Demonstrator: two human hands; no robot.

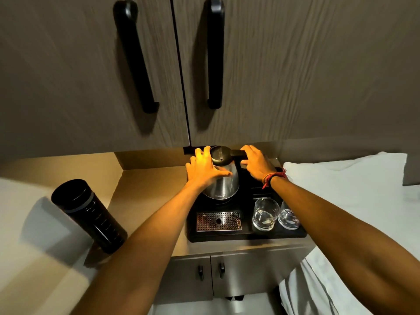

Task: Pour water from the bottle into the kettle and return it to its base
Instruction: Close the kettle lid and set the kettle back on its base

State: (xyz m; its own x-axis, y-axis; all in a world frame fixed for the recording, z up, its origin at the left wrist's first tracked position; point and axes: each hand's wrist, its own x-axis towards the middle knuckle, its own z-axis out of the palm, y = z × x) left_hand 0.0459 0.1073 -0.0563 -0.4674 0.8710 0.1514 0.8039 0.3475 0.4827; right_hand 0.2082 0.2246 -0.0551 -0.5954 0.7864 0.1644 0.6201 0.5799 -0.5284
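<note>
Steel kettle (223,183) upright, lid (218,154) closed, black bottle (91,214) upright well left

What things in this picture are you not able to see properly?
Head view only:
Water in the kettle: steel wall and lid hide it.
Kettle's base: hidden beneath the kettle body.
The bottle contents: black wall hides them.
Kettle logo: too small to read.
Kettle handle: partly covered by the right hand.

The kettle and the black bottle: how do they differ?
The kettle is shiny steel, the bottle all black. The kettle sits on the black tray, the bottle left of it. The left hand and right hand are on the kettle; nothing touches the bottle.
</note>
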